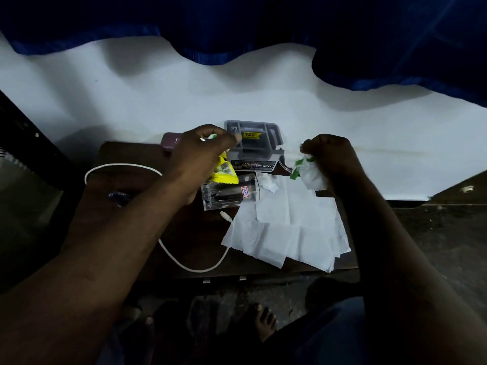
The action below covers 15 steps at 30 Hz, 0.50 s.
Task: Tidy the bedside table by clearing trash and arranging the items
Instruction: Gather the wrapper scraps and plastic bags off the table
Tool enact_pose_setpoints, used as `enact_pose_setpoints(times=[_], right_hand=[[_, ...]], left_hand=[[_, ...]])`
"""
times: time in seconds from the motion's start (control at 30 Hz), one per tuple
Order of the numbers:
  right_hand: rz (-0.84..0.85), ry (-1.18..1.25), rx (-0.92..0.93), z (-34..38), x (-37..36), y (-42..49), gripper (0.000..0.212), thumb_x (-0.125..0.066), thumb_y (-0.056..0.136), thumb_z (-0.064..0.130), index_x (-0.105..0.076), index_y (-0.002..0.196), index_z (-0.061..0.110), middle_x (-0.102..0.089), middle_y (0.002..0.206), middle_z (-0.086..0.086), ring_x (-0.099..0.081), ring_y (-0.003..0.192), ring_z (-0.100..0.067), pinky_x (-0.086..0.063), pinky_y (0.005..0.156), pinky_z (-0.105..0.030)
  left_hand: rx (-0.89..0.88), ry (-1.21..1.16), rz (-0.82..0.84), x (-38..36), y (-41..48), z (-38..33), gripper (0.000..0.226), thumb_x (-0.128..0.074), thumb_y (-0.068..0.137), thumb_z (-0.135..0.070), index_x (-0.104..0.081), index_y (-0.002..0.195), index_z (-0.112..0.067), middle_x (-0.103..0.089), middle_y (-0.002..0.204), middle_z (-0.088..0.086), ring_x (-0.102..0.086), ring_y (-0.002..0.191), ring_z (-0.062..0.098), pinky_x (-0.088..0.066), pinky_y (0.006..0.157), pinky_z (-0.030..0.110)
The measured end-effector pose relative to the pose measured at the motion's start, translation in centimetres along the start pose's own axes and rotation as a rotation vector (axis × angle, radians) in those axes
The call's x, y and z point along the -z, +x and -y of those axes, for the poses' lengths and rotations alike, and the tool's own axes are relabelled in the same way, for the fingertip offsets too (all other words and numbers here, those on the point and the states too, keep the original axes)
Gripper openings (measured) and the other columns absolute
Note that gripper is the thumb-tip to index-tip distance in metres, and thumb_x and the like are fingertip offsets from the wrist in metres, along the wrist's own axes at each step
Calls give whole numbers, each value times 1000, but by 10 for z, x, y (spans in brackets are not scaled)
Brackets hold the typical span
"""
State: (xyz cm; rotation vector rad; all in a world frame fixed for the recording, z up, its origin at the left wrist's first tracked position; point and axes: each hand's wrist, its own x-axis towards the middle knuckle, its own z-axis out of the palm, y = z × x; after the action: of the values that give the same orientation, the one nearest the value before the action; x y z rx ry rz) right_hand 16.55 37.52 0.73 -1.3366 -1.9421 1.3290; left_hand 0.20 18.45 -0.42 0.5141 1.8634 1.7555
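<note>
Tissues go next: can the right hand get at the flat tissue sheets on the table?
Probably yes: the flat tissue sheets lie uncovered close by the right hand. But its fingers grip a crumpled wad, so little grasp is free.

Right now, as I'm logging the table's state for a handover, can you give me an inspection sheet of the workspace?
Surface: dark wooden table, largely covered.
Job's things: glass lying on its side; grey tray at the back; purple item, kind unclear.
Clutter: flat tissues on the right side; small blue scrap by the left forearm.
Hands: left hand grips a yellow wrapper; right hand grips a crumpled tissue.
Cables: white cable looped across the table.
Surroundings: blue curtain, white wall, bare foot on the floor.
</note>
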Motion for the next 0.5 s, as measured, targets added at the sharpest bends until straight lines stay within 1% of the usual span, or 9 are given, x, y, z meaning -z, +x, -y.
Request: enact_pose_setpoints(times=[0.07, 0.13, 0.2, 0.23, 0.27, 0.3, 0.37, 0.43, 0.5], right_hand=[[8, 50, 18, 1, -1, 1, 14, -71, 71, 18, -70, 84, 13, -62, 63, 1, -57, 56, -16, -45, 56, -24], [51, -13, 48, -3, -3, 2, 24, -67, 77, 10, -71, 95, 25, -67, 62, 12, -63, 56, -11, -51, 51, -22], [78, -119, 82, -9, -7, 5, 31, -64, 83, 11, -75, 101, 33, -75, 81, 11, -73, 79, -20, -60, 69, -32], [58, -248, 118, -13, -9, 7, 25, -64, 86, 17, -78, 101, 31, -78, 92, 5, -73, 92, -24, -59, 78, -34], [34, -396, 157, -17, -10, 7, 16, -65, 90, 26, -79, 97, 27, -78, 98, -2, -72, 98, -28, -53, 79, -32], [18, -537, 198, -20, -12, 8, 22, -66, 91, 40, -78, 93, 21, -76, 97, -8, -69, 96, -30, -46, 75, -30], [48, -732, 256, -27, -18, 9, 51, -64, 85, 67, -74, 85, 17, -71, 87, -11, -63, 83, -29, -38, 66, -31], [101, -814, 282, -32, -26, 12, 54, -67, 78, 70, -64, 77, 16, -69, 85, -7, -66, 85, -29, -45, 64, -32], [158, -835, 261, -38, -35, 14, 45, -77, 74, 62, -63, 78, 20, -71, 96, -3, -69, 95, -27, -57, 78, -36]], left_hand=[[75, -61, 30, -10, -3, -1, 27, -86, 65, -45, -74, 73, -23, -57, 61, -3, -51, 65, 21, -43, 65, 36], [140, -69, 143, -18, -5, 0, 24, -90, 67, -37, -72, 76, -25, -59, 61, -3, -53, 58, 19, -46, 61, 31], [158, -63, 210, -24, -6, 2, 24, -92, 68, -20, -69, 77, -21, -63, 60, 1, -55, 47, 15, -47, 48, 22], [154, -51, 202, -26, -5, 3, 26, -92, 68, -14, -68, 73, -21, -63, 59, 1, -55, 45, 15, -46, 46, 21], [143, -35, 175, -27, -3, 3, 28, -92, 66, -10, -66, 68, -21, -62, 58, 1, -54, 46, 16, -46, 48, 22], [129, -26, 146, -27, -1, 3, 29, -91, 65, -9, -65, 63, -22, -61, 57, 0, -54, 48, 17, -48, 53, 25], [120, -48, 93, -25, 4, 2, 32, -91, 61, -8, -64, 55, -23, -57, 53, -1, -53, 50, 18, -49, 60, 33], [127, -60, 29, -22, 11, 3, 27, -89, 52, -11, -65, 53, -24, -55, 50, -2, -52, 49, 18, -48, 60, 35], [118, -42, -26, -18, 14, 5, 23, -85, 45, -13, -67, 54, -24, -57, 50, -1, -56, 56, 21, -49, 61, 40]])
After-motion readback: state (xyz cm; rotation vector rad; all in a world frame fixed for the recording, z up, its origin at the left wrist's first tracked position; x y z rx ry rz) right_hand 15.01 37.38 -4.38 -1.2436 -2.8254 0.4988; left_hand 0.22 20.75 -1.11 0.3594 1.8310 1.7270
